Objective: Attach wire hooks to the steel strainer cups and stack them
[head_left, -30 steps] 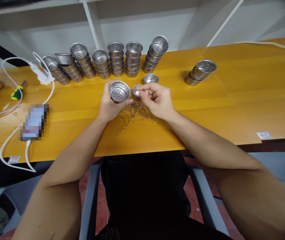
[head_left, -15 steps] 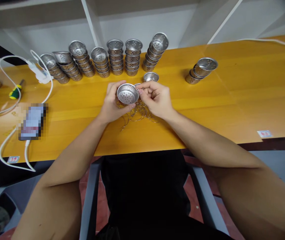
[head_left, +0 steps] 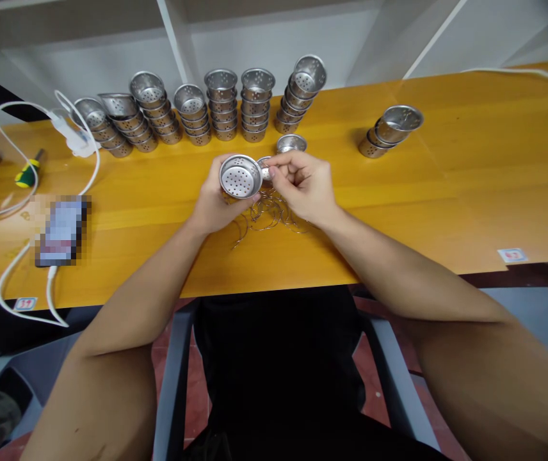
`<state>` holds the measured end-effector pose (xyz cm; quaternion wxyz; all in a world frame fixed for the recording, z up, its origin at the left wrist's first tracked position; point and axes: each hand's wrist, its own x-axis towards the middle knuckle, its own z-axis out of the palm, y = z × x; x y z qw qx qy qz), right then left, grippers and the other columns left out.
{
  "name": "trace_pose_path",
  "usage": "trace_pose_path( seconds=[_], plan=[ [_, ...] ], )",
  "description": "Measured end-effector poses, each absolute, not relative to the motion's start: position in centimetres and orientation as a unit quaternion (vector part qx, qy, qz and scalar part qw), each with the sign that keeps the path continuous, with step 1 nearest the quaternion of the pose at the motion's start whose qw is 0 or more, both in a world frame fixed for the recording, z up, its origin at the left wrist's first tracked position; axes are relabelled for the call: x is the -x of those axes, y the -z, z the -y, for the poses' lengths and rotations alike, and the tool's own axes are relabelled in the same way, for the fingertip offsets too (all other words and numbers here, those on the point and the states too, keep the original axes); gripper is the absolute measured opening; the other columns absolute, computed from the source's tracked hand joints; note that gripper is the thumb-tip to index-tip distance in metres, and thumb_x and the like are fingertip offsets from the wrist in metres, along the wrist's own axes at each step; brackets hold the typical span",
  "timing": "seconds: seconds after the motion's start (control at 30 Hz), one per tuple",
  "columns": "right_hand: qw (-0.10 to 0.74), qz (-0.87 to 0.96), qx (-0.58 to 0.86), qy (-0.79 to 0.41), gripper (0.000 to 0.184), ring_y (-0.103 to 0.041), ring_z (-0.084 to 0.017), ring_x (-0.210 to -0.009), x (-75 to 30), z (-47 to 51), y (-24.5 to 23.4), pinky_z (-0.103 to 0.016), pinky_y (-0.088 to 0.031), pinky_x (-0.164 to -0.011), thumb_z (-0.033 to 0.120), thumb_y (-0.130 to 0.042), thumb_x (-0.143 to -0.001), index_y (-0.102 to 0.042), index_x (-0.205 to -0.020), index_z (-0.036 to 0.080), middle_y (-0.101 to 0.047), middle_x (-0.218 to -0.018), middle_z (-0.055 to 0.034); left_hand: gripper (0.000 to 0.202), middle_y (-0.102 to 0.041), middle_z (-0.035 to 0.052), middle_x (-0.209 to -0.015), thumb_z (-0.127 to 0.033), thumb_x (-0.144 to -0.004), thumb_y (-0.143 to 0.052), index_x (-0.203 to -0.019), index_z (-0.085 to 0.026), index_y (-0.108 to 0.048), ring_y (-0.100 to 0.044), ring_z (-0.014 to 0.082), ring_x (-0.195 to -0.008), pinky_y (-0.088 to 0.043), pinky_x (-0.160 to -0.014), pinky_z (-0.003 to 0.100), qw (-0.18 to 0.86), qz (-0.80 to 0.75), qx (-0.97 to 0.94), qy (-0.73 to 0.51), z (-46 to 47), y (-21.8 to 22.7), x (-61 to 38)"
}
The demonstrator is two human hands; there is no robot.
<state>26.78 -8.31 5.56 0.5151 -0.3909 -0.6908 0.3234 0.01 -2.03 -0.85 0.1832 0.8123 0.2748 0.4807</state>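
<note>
One long yellow-brown wooden table (head_left: 422, 211) spans the view, with seven stacks of perforated metal cups (head_left: 197, 123) along its back. The left hand (head_left: 216, 198) curls around a perforated cup, gripping it. The right hand's (head_left: 305, 189) thumb and forefinger nearly meet beside it; whether they pinch anything, I cannot tell. The held cup (head_left: 240, 178) tilts toward the viewer, near a loose tangle of thin wires (head_left: 270, 208).

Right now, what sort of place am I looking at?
Probably a small workshop: perforated metal cups stand in stacks on a long table, with a tangle of thin wires and what looks like a screwdriver.
</note>
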Motion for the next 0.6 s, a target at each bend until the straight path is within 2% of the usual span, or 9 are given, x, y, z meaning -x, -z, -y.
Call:
trace_pose_path(
  seconds=[0.1,0.23,0.3,0.37,0.43,0.53,0.6],
  plan=[
    [0.519,0.696,0.377,-0.323,0.049,-0.049,-0.023,-0.069,-26.8,8.3,-5.5,-0.041,-0.044,-0.065,0.08,-0.082,-0.119,-0.084,-0.125,0.032,-0.055,-0.081,0.0,0.11,-0.08,0.0101,-0.162,-0.083,-0.096,-0.112,-0.181,-0.04,-0.058,-0.086,0.0418,-0.157,-0.074,-0.141,0.066,0.181,-0.277,-0.809,-0.486,2.1,0.5,0.0],
    [0.537,0.708,0.336,-0.311,0.045,-0.046,-0.019,-0.065,-26.6,7.8,-4.8,-0.036,-0.039,-0.062,0.073,-0.086,-0.119,-0.087,-0.123,0.028,-0.053,-0.076,0.0026,0.108,-0.083,0.0096,-0.146,-0.095,-0.086,-0.113,-0.164,-0.032,-0.072,-0.09,0.0409,-0.143,-0.077,-0.133,0.066,0.182,-0.273,-0.794,-0.512,1.8,0.7,0.0],
    [0.547,0.714,0.31,-0.309,0.039,-0.043,-0.016,-0.062,-26.6,7.5,-4.3,-0.035,-0.037,-0.061,0.065,-0.088,-0.12,-0.088,-0.124,0.026,-0.054,-0.074,0.0036,0.112,-0.083,0.009,-0.141,-0.097,-0.08,-0.115,-0.159,-0.03,-0.073,-0.091,0.0408,-0.139,-0.077,-0.132,0.066,0.189,-0.27,-0.792,-0.513,1.6,0.9,0.0],
    [0.549,0.714,0.302,-0.312,0.032,-0.041,-0.015,-0.06,-26.6,7.2,-4.0,-0.034,-0.034,-0.059,0.058,-0.088,-0.121,-0.089,-0.124,0.025,-0.057,-0.074,0.004,0.118,-0.083,0.0087,-0.141,-0.097,-0.076,-0.117,-0.162,-0.032,-0.071,-0.091,0.0406,-0.138,-0.076,-0.131,0.065,0.2,-0.26,-0.796,-0.508,1.6,1.0,-0.1],
    [0.551,0.711,0.304,-0.313,0.03,-0.041,-0.014,-0.059,-26.7,7.1,-3.9,-0.034,-0.032,-0.057,0.055,-0.089,-0.12,-0.088,-0.123,0.025,-0.059,-0.075,0.0035,0.12,-0.082,0.0098,-0.147,-0.096,-0.08,-0.116,-0.171,-0.035,-0.066,-0.09,0.0402,-0.141,-0.077,-0.13,0.062,0.214,-0.243,-0.803,-0.501,1.8,1.0,-0.3],
    [0.554,0.705,0.312,-0.314,0.033,-0.043,-0.015,-0.06,-27.0,7.1,-4.2,-0.034,-0.032,-0.057,0.058,-0.089,-0.12,-0.089,-0.121,0.026,-0.061,-0.076,0.0022,0.117,-0.078,0.0138,-0.163,-0.093,-0.1,-0.102,-0.189,-0.038,-0.051,-0.087,0.0396,-0.15,-0.077,-0.13,0.059,0.248,-0.207,-0.816,-0.479,2.5,0.7,-0.6],
    [0.558,0.701,0.316,-0.312,0.035,-0.042,-0.015,-0.06,-27.3,7.0,-4.4,-0.035,-0.032,-0.058,0.061,-0.09,-0.12,-0.089,-0.119,0.026,-0.059,-0.075,0.0021,0.113,-0.073,0.0159,-0.172,-0.089,-0.109,-0.096,-0.196,-0.039,-0.043,-0.083,0.0408,-0.157,-0.074,-0.137,0.06,0.267,-0.186,-0.823,-0.465,3.0,0.4,-0.7]
  ],
)
